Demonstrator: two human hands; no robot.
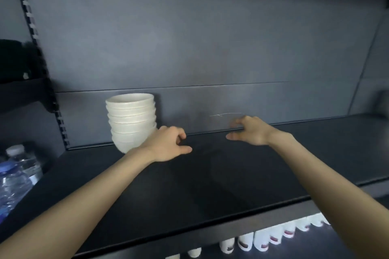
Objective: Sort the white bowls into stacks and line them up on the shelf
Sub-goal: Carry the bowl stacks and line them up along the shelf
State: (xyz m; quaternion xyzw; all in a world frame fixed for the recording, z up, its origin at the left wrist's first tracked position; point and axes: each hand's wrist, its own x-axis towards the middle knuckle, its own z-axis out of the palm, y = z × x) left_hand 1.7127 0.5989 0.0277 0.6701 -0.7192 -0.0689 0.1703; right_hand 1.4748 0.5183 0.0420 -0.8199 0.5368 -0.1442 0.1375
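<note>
One stack of white bowls [132, 122] at the back left of the dark shelf [231, 174], against the rear panel [210, 48] and leaning a little, lower bowls offset toward the right. Left hand [168, 145] just beside the stack's base on its right, possibly brushing it, fingers loosely curled, thumb out, holding nothing. Right hand [250, 130] well apart to the right, low over the bare shelf near the rear panel, fingers spread and somewhat blurred, also empty.

Probable step: settling this stack and marking the spot for the next. Best done by cupping the lower bowls with the left hand and nudging them back under the top ones until the column stands plumb; pushing high up risks toppling the lean further. Worth keeping the base a hair clear of the rear panel so later stacks share one line. Next stack best set just right of this one, near but not touching. No other loose bowls in view; water bottles [16, 172] at far left, white containers [263, 239] on the level below, neither part of the job.
</note>
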